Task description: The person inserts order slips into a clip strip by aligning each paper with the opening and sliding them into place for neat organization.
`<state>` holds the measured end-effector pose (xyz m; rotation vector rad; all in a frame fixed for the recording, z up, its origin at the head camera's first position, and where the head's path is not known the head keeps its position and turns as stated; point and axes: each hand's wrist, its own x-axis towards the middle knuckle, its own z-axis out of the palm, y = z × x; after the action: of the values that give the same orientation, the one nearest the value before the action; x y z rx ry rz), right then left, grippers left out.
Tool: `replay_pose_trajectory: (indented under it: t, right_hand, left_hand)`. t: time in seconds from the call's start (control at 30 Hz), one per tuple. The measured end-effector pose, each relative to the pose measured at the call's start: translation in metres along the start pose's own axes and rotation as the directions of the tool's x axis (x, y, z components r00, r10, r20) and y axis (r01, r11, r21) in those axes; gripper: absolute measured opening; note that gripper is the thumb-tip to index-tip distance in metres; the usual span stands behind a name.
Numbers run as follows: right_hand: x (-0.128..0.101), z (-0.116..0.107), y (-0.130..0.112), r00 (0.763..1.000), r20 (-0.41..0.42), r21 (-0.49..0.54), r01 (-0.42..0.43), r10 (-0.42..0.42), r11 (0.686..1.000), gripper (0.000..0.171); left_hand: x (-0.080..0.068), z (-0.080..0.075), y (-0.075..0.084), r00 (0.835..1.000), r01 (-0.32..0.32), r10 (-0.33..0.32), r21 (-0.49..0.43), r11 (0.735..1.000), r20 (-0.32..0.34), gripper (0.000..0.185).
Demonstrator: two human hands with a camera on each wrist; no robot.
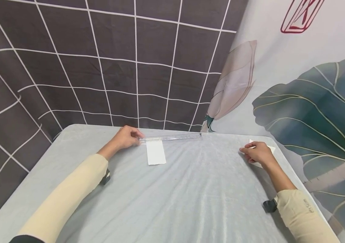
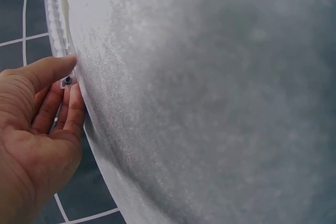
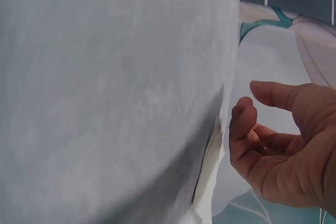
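Note:
Near the table's far edge, my left hand (image 1: 127,136) pinches the left end of a long clear plastic strip (image 1: 178,137) between thumb and fingers. In the left wrist view the strip's end (image 2: 67,81) shows between the thumb and fingers. Its exact kind cannot be made out. A white rectangular piece of paper (image 1: 156,153) lies just below the strip's left part. Over at the right, my right hand (image 1: 257,153) hovers above another white paper (image 1: 272,148), largely hidden beneath it. The right wrist view shows its thumb and loosely bent fingers apart, holding nothing.
A pale grey cloth covers the table (image 1: 184,195). Behind it hangs a dark curtain with white grid lines (image 1: 114,74), and on the right a white curtain with leaf prints (image 1: 318,108). Both wrists wear small dark devices (image 1: 270,206).

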<state>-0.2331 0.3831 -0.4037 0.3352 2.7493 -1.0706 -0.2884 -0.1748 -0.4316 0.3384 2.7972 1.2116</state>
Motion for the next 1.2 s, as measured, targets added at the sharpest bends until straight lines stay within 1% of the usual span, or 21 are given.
replay_pose_trajectory:
  t: [0.2, 0.47, 0.57, 0.67, 0.83, 0.97, 1.2]
  right_hand:
    - [-0.001, -0.009, 0.010, 0.999, -0.038, -0.024, -0.020, 0.019, 1.000, 0.056]
    - [-0.001, -0.021, 0.022, 0.999, -0.031, -0.082, -0.009, 0.007, 0.997, 0.057]
    - [-0.001, -0.025, 0.026, 0.999, -0.045, -0.106, -0.024, 0.019, 0.994, 0.056]
    - [-0.001, -0.027, 0.029, 0.997, -0.071, -0.153, -0.029, 0.018, 0.988, 0.054]
    - [-0.002, -0.030, 0.033, 0.992, -0.130, -0.256, -0.037, 0.004, 0.966, 0.053]
    - [-0.002, -0.029, 0.037, 0.989, -0.145, -0.268, -0.071, 0.033, 0.961, 0.054]
    - [-0.003, -0.029, 0.041, 0.988, -0.127, -0.278, -0.118, 0.086, 0.953, 0.060]
  left_hand:
    - [-0.001, -0.002, 0.001, 1.000, 0.012, -0.011, -0.011, 1.000, 0.005, 0.032]
    - [-0.003, -0.003, 0.003, 1.000, 0.005, -0.005, -0.006, 1.000, 0.000, 0.032]
    - [-0.004, -0.003, 0.004, 1.000, 0.011, -0.011, -0.002, 1.000, 0.001, 0.031]
    - [-0.005, -0.004, 0.004, 1.000, 0.017, -0.017, 0.005, 1.000, 0.000, 0.031]
    - [-0.005, -0.004, 0.003, 1.000, 0.020, -0.020, 0.006, 1.000, 0.000, 0.032]
    - [-0.005, -0.003, 0.004, 1.000, 0.017, -0.017, 0.006, 1.000, 0.006, 0.032]
    - [-0.003, -0.002, 0.003, 1.000, 0.025, -0.025, 0.016, 1.000, 0.013, 0.034]
